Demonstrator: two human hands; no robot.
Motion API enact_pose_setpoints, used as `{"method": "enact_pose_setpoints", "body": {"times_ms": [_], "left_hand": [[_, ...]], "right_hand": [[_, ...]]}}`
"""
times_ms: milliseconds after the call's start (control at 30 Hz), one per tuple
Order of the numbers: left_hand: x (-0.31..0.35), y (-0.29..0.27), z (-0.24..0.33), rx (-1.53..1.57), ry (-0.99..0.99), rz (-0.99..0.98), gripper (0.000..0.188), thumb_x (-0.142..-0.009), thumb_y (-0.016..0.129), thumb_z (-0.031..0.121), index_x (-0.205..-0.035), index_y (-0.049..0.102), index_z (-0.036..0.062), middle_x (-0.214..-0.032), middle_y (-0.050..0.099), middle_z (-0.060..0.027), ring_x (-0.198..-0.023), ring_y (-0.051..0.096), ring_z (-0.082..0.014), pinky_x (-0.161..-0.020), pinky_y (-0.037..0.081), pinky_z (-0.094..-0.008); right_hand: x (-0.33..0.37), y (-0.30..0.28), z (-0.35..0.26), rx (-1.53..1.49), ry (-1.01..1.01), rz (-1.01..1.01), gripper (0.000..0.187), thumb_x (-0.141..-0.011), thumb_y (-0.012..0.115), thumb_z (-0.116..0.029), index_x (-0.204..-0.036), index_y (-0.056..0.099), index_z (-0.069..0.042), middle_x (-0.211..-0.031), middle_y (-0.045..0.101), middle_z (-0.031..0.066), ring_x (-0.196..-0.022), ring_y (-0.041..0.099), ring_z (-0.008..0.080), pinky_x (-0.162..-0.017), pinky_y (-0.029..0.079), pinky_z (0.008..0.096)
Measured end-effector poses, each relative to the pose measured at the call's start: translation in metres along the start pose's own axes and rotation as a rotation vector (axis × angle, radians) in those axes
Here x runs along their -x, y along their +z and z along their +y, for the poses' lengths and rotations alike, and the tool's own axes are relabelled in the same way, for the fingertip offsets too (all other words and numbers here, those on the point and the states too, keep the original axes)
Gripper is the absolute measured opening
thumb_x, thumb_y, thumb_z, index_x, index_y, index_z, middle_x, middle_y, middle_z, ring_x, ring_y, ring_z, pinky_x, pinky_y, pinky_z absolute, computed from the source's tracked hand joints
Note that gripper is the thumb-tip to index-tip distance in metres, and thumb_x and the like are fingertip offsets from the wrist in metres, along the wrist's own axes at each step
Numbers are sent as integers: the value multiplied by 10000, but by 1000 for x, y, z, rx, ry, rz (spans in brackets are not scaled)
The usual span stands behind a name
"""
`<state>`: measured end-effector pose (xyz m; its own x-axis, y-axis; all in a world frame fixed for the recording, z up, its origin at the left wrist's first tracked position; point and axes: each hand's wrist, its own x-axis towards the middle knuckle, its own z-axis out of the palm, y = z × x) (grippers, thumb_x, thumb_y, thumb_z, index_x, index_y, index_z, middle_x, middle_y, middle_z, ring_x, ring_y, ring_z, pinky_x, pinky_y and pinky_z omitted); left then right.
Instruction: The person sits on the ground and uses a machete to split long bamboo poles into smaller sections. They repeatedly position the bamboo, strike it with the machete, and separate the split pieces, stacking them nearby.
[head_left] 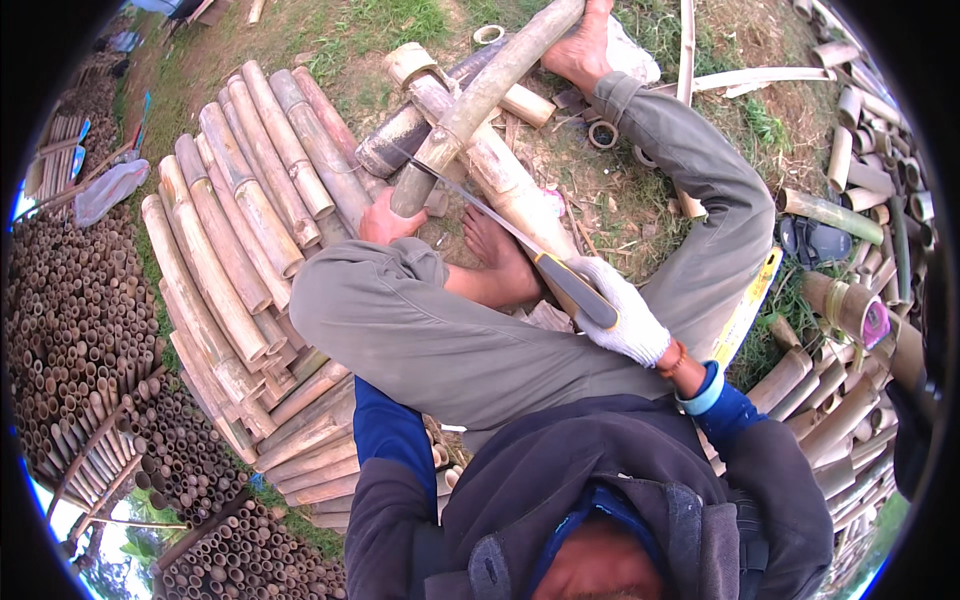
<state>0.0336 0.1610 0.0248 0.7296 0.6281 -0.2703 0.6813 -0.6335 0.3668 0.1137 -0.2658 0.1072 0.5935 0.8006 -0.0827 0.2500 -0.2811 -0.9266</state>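
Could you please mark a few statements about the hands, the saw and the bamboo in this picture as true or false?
1. The right hand wears a white glove and grips the handsaw. True.
2. The left hand is gloved. False: it is bare, holding the bamboo pole.
3. The saw blade lies across the pole. True.
4. The cut bamboo lengths are stacked at the person's right. False: the neat stack lies at the left.
5. A bare foot rests on the pole. True.
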Motion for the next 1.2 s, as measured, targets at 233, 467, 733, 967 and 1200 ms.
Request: {"method": "enact_pose_setpoints", "body": {"times_ms": [233,467,733,967,1200], "left_hand": [[2,-5,16,-60,-23,26,702,-738,910,504,-1289,740,105,-1116,805,-209,-1066,767,-428,-910,591,-500],[8,-24,-29,208,-109,195,672,-775,908,489,-1280,724,86,-1130,803,-198,-1044,780,-383,-919,596,-482],[23,-50,-66,332,-21,367,712,-786,973,431,-1296,708,13,-1107,801,-139,-1012,770,-250,-905,599,-409],[37,-148,-16,440,93,245,744,-742,1030,385,-1264,716,-43,-1162,797,-170,-1049,771,-242,-943,604,-420],[77,-267,83,202,312,192,754,-735,1038,303,-1329,706,-20,-1189,804,-146,-1099,770,-225,-982,600,-412]], "right_hand": [[-115,47,18,2,-210,18,552,-893,756,-148,-1424,629,-67,-1287,700,202,-1182,693,376,-1019,533,444],[-48,30,1,-64,-130,17,673,-893,793,-171,-1525,574,-89,-1354,692,193,-1212,703,371,-1053,551,415],[-35,33,4,181,-185,-125,846,-763,895,-248,-1528,556,-126,-1318,675,221,-1187,680,436,-1006,561,495],[-34,52,40,465,-202,-299,647,-876,754,-188,-1492,577,-102,-1122,689,251,-1073,686,448,-951,542,547],[-38,63,46,530,-261,-349,629,-889,759,-285,-1461,591,-81,-1152,711,259,-1074,703,440,-957,553,542]]}}
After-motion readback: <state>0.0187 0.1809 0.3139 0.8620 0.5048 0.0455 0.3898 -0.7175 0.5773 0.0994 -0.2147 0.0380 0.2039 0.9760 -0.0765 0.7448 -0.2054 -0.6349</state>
